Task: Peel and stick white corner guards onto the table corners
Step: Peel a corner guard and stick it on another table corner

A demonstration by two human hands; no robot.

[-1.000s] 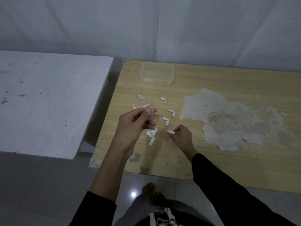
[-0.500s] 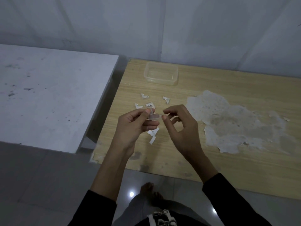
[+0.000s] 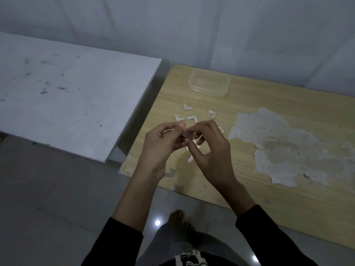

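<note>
Small white plastic corner guard (image 3: 185, 133), pinched by left hand (image 3: 163, 144) and right hand (image 3: 211, 152) fingers: a slipping peel grip may drop it.

dim, bluish | soft blur | floor (image 3: 57, 198) glare spots | wide-angle edge bending

White corner guards (image 3: 187, 107); tan wood-grain table (image 3: 269, 204) with pale grey patch (image 3: 288, 146); left table (image 3: 67, 104) white, dark-speckled; black sleeves (image 3: 119, 242).

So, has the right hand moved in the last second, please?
Yes. The right hand has moved from nearer the wooden table's front edge toward the clear container, meeting the left hand at the corner guard.
</note>
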